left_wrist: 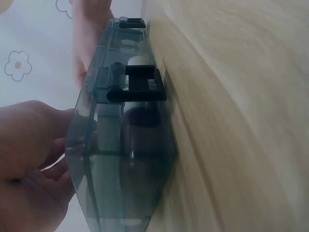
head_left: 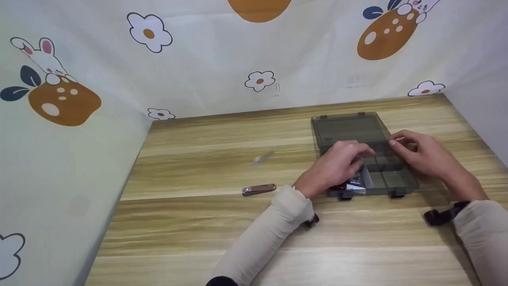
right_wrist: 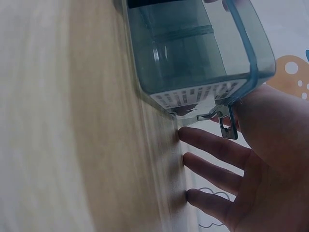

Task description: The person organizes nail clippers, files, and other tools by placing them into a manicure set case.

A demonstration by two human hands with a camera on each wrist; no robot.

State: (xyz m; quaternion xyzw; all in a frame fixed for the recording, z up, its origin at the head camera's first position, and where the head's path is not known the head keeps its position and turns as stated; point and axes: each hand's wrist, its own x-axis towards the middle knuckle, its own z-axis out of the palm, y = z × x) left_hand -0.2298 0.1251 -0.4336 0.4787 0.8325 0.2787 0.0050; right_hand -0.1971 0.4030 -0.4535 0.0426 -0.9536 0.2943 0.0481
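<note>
A smoky translucent compartment box [head_left: 391, 179] lies on the wooden table with its lid [head_left: 349, 129] flat open behind it. My left hand [head_left: 341, 165] lies over the box's left compartments with bent fingers dipping inside; what they touch is hidden. A dark and a white item [head_left: 354, 185] show below it. My right hand [head_left: 420, 153] is at the box's right side, and its thumb and forefinger pinch a small metal piece [right_wrist: 225, 123] by the box corner [right_wrist: 203, 92]. Its other fingers [right_wrist: 212, 145] are spread straight. A black latch [left_wrist: 133, 90] is on the front wall.
A nail clipper [head_left: 258, 189] lies on the table left of the box, and a small clear item [head_left: 262, 158] lies farther back. Cloth printed with flowers and rabbits walls the table at the back and left. A black strap [head_left: 440, 216] sits at my right wrist.
</note>
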